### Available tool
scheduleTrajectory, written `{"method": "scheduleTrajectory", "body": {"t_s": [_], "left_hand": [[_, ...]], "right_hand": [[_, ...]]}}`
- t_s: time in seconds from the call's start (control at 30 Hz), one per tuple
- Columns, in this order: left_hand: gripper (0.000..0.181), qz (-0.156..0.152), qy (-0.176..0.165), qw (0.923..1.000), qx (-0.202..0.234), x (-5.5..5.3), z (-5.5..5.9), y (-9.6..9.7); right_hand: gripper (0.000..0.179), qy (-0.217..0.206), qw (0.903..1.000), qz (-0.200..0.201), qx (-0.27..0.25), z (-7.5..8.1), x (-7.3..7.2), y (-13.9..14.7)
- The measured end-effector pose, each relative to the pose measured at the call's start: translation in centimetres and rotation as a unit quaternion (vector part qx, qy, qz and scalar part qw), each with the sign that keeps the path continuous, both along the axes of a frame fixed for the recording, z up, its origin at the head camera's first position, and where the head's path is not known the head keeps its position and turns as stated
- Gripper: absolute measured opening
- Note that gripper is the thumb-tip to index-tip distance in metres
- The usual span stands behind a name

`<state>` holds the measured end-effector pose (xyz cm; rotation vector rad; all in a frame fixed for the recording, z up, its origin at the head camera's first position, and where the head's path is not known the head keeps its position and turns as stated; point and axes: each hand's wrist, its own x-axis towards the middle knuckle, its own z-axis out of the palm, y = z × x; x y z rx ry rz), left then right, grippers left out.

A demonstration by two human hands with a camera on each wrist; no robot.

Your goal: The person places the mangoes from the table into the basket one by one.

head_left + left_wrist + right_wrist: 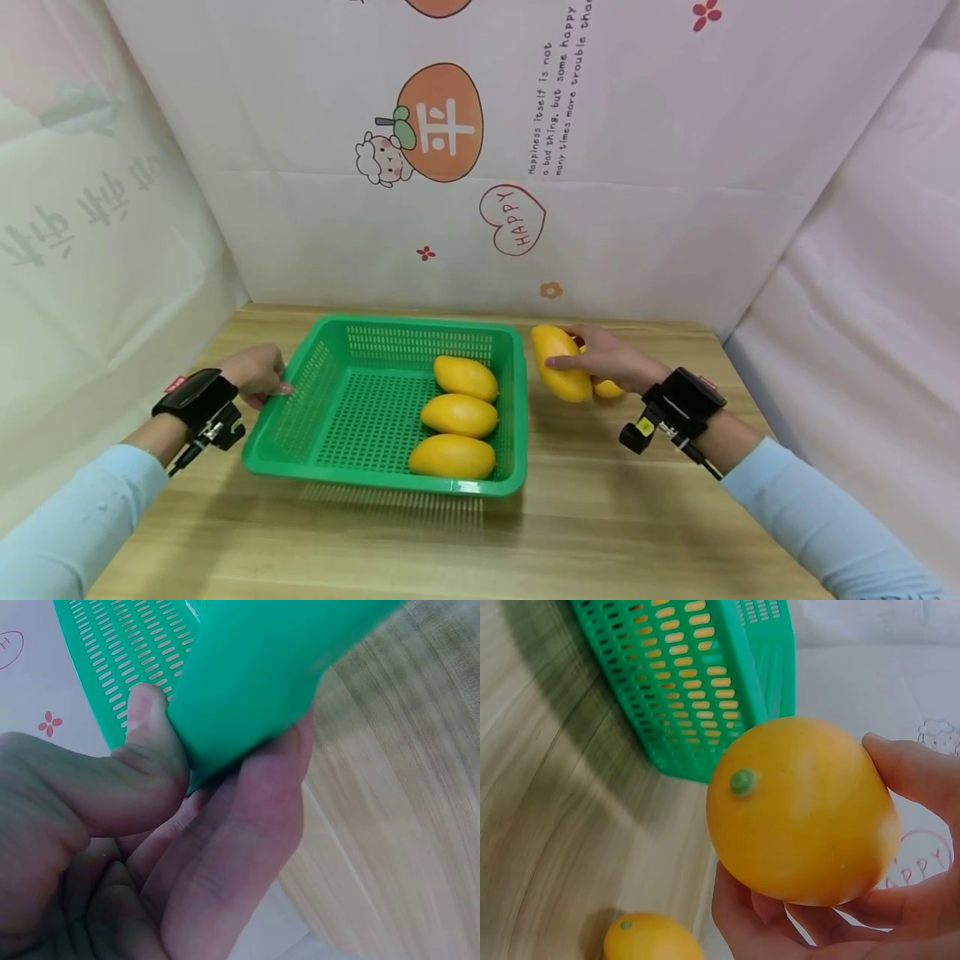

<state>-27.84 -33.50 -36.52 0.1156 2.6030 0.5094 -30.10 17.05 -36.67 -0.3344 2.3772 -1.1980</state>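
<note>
My left hand point(258, 375) grips the left rim of a green plastic basket point(300, 475), thumb inside and fingers curled under the edge in the left wrist view. Three yellow mangoes lie in a column along the basket's right side: a far mango point(465, 377), a middle mango point(459, 416) and a near mango point(452, 457). Just right of the basket, my right hand point(611, 358) holds another mango point(558, 367) between thumb and fingers. Its green stem end faces the camera in the right wrist view point(802, 814). A further mango point(652, 939) rests on the table, partly hidden behind the right hand in the head view.
The wooden table point(600, 517) ends at a back wall sheet point(637, 233) with printed fruit and lettering. White sheets hang on the left and right sides. A black wrist camera strap point(198, 400) is on the left wrist, another point(682, 404) on the right.
</note>
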Motion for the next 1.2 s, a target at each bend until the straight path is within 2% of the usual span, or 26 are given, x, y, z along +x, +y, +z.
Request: {"method": "scheduleTrajectory", "body": {"t_s": [0.23, 0.43, 0.67, 0.83, 1.03, 1.2], "left_hand": [[0.041, 0.004, 0.0, 1.0, 0.0, 0.1, 0.2, 0.0], [0.031, -0.001, 0.002, 1.0, 0.001, 0.1, -0.2, -0.1], [0.031, -0.005, 0.006, 1.0, 0.003, 0.0, -0.1, -0.1], [0.031, -0.007, 0.008, 0.9999, 0.0, 0.1, 0.2, -0.1], [0.028, -0.009, 0.009, 0.9999, -0.002, 0.2, 0.3, 0.1], [0.029, -0.011, 0.011, 0.9999, -0.003, 0.3, 0.3, 0.1]], "right_hand": [[0.074, 0.028, 0.9992, 0.023, 0.019, 0.7, 0.5, -1.8], [0.073, 0.038, 0.9978, 0.043, 0.034, 1.1, 0.6, -3.2], [0.071, 0.062, 0.9942, 0.067, 0.057, 1.7, 0.7, -4.8], [0.067, 0.056, 0.994, 0.088, 0.034, 2.0, 0.8, -6.0], [0.064, 0.028, 0.9955, 0.09, 0.008, 2.3, 0.8, -7.2], [0.056, 0.025, 0.9948, 0.098, -0.002, 2.2, 0.5, -8.3]]}}
